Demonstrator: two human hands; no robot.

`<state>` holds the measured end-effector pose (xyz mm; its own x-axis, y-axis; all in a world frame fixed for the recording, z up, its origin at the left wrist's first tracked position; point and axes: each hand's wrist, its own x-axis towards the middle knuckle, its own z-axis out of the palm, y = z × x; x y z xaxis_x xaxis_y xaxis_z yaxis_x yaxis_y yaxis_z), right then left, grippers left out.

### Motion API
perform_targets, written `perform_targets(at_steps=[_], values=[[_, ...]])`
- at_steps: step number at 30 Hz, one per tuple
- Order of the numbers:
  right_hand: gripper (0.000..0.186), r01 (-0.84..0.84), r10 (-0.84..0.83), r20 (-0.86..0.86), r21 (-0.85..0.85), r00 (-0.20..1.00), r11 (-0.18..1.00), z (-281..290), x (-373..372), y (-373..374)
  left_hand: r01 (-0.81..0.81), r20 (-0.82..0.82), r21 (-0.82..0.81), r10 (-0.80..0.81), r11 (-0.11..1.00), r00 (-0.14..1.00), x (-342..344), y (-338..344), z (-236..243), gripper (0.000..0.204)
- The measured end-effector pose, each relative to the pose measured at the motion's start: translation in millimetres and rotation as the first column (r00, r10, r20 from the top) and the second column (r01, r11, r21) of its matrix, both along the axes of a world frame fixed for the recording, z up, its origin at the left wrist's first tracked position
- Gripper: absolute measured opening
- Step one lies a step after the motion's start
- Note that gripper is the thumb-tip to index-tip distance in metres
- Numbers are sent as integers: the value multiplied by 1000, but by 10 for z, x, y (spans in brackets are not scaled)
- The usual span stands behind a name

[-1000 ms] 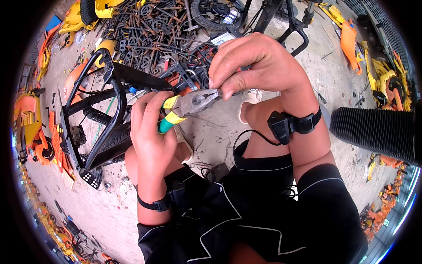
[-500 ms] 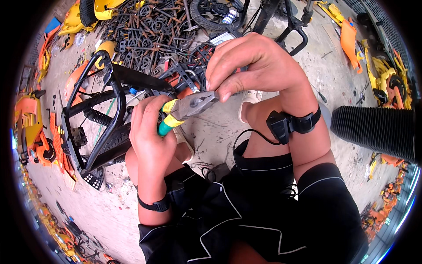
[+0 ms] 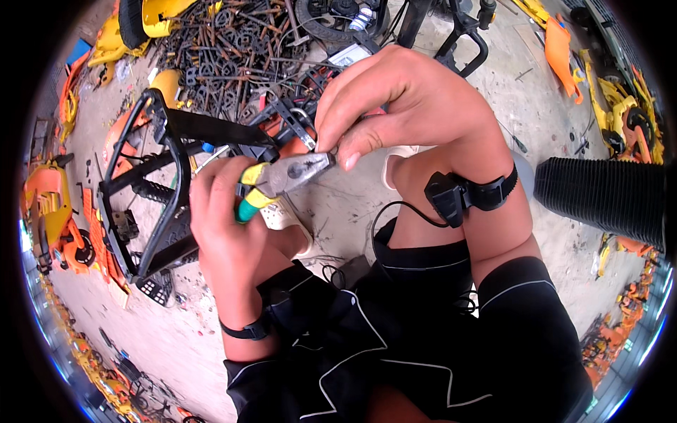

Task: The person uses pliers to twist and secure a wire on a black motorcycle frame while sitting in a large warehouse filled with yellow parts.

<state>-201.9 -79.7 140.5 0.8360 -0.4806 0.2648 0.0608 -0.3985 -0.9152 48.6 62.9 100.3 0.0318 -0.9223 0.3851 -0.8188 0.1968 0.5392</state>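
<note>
My left hand (image 3: pixel 229 218) is closed around the handles of a pair of pliers (image 3: pixel 293 174). Their grips are yellow and green, and the grey metal jaws point up and to the right. At the jaw tips, my right hand (image 3: pixel 416 99) is bent over with its thumb and fingers in a pinch. Whatever lies between those fingers is too small or too hidden to name. Both hands are raised above the floor, in front of my knees.
A black tubular metal frame (image 3: pixel 218 128) lies left of the pliers. Behind it is a heap of rusty metal parts (image 3: pixel 226 56), with a wheel (image 3: pixel 324 32) beside it. A black ribbed cylinder (image 3: pixel 599 201) juts in from the right. Orange panels (image 3: pixel 560 56) lie farther off.
The pliers and my left hand have shifted left and slightly down. My right hand has also moved a little left, its fingers staying by the jaw tips.
</note>
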Motion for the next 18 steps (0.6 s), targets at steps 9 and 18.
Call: perform_targets(at_steps=[9, 18], values=[[21, -18, 10, -62, -132, 998, 991, -63, -21, -14, -9, 107, -20, 11, 1000, 994, 62, 39, 40, 68], [21, -46, 28, -109, -167, 994, 985, -46, 16, -12, -35, 187, -37, 41, 999, 982, 53, 43, 51, 67]])
